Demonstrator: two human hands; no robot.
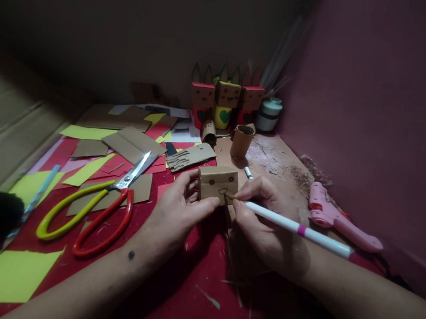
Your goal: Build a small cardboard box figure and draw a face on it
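In my left hand (181, 205) is a small cardboard box (217, 178), gripped by its left side with the thumb across the lower front. Two dark round eyes and a small outlined mouth are drawn on its face. My right hand (263, 220) pinches a white marker pen (285, 219) with a purple band, its tip at the box beside the drawn mouth. A white marker cap (248, 172) lies just behind the box. Further back, a brown cardboard tube (242, 143) stands upright, and another tube (209, 132) lies on its side.
Large scissors (121, 185) with yellow and red handles lie on cardboard and coloured paper at the left. A pink glue gun (334, 214) rests by the right wall. Several box-headed figures (227, 95) stand at the back near a pale blue jar (269, 114).
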